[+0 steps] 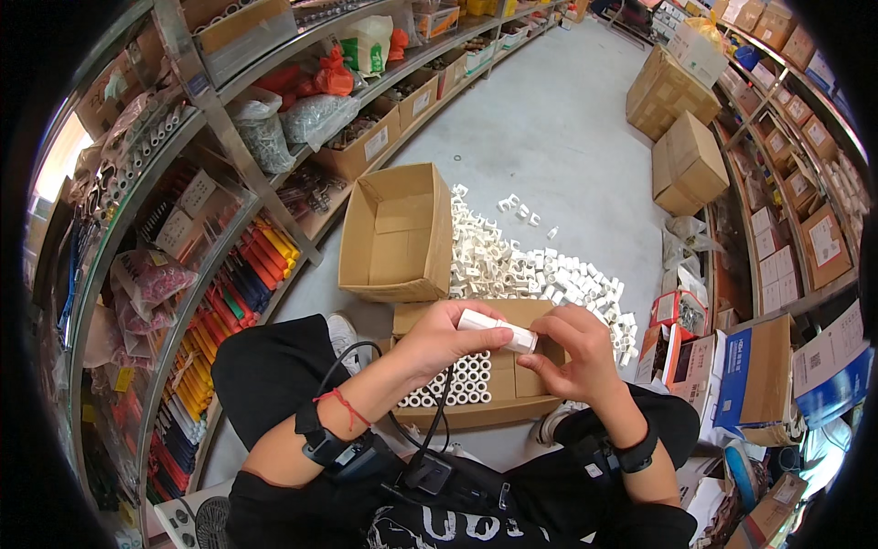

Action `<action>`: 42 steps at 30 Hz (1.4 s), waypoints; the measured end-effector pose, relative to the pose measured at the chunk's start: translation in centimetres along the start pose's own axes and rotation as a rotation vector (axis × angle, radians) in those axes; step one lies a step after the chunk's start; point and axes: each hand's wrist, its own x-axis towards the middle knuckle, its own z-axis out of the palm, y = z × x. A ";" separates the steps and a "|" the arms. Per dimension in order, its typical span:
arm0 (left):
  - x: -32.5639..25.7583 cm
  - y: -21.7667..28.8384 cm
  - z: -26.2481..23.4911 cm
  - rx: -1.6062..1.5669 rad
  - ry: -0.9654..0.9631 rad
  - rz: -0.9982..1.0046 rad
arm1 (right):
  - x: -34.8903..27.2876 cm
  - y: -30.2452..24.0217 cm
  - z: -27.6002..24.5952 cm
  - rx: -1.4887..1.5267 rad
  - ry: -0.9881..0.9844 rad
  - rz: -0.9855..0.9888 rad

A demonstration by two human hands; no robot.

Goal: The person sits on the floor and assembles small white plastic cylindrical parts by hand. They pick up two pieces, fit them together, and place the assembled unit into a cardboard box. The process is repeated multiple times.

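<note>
My left hand (445,340) is closed around a short white plastic pipe fitting (485,322), which looks like two cylindrical pieces end to end. At its right end is my right hand (578,352), with thumb and forefinger apart; whether the fingertips touch it is hard to tell. Below both hands sits an open shallow cardboard box (512,414). Rows of white ring-ended fittings (469,380) stand upright in its left part, while bare cardboard shows at the right. Just beyond lies a large heap of loose white fittings (521,265) on the floor.
An open brown carton (393,229) stands left of the heap. Metal shelves (219,119) with bags, boxes and coloured tools line the left. Cartons (690,165) and shelving (777,119) stand at the right. A black cable (389,384) hangs across my left forearm.
</note>
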 end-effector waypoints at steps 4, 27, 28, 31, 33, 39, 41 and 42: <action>-0.1 0.2 0.3 -0.030 -0.004 -0.010 | -0.3 -0.1 0.0 -0.010 -0.011 0.015; 0.4 -0.1 1.1 -0.175 -0.102 -0.208 | 0.3 0.1 0.8 0.098 0.082 0.167; 0.5 -0.3 1.1 -0.173 -0.100 -0.205 | 0.3 0.0 0.8 0.100 0.074 0.173; 0.5 -0.4 1.1 -0.162 -0.077 -0.193 | 0.2 -0.1 1.0 0.126 0.053 0.183; 0.3 0.1 1.6 -0.150 -0.040 -0.178 | 0.1 -0.1 1.1 0.142 0.045 0.178; 0.5 -0.7 1.4 -0.124 -0.045 -0.171 | 0.3 0.0 1.0 0.148 0.061 0.000; 0.6 -0.8 1.3 -0.108 -0.042 -0.152 | 0.4 -0.2 0.9 0.156 0.042 -0.016; 0.7 -0.9 1.2 -0.100 -0.039 -0.144 | 0.4 -0.2 0.9 0.163 0.042 0.003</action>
